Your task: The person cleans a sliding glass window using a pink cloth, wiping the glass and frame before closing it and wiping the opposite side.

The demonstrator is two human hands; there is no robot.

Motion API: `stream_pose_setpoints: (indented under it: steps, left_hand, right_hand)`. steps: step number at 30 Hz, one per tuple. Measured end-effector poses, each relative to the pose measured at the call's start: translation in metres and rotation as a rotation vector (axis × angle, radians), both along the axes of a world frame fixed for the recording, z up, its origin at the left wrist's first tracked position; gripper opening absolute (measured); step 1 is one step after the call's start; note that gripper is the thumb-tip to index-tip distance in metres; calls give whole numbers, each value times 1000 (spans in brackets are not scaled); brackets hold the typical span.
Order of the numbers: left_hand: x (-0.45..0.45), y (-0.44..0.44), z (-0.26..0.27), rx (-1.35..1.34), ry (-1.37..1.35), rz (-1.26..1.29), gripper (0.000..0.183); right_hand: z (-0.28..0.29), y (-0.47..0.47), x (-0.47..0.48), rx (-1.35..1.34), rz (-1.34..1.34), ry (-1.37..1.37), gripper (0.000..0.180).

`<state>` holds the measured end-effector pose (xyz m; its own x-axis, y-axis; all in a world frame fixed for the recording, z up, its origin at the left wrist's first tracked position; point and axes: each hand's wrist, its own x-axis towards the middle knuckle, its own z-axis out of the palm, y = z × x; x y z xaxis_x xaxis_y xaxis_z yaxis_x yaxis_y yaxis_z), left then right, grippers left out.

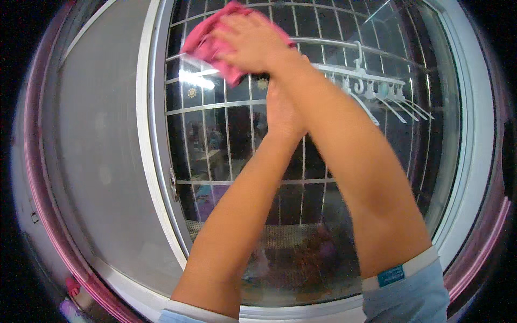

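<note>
My right hand (252,42) lies spread over a bunched pink cloth (202,36), pressing it to the upper left part of a glass window pane (226,133). The hand and cloth are slightly blurred. Lower down, my left hand (282,107) is raised at the glass behind my right wrist. The right forearm crosses in front of it and hides most of its fingers, so whether it touches the glass is unclear.
A white sash frame (147,121) with a latch (173,183) borders the pane, beside a grey screen panel (105,141). Behind the glass are metal bars (214,107) and a white clip hanger (363,74) on a rail. Pink trim (36,161) edges the left side.
</note>
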<state>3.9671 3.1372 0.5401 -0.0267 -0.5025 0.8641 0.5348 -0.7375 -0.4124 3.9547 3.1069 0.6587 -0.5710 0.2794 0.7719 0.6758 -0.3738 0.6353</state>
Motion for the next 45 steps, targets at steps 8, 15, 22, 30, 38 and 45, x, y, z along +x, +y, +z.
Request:
stream_pose_setpoints:
  steps: [8,15,22,30,38,45]
  left_hand:
    - [1,-29,3,-42,31,-53,54]
    - [7,-47,5,-55,11,10,51]
    - [-2,-36,8,-54,14,-13,53]
    - [-4,-30,7,-68,23,48,57]
    - [-4,-37,8,-119,42,126,58]
    - [0,-59,-1,-169,25,147,63]
  right_hand:
    - [35,-117,194,447,122,120,55]
    - [-15,-199,325,551,-45,375,64]
    - [-74,-211,318,571,-64,447,64]
    - [-133,-206,306,505,9,372,63]
    - [-180,-213,288,406,66,397,59]
    - [-226,-236,277,246,135,397,59]
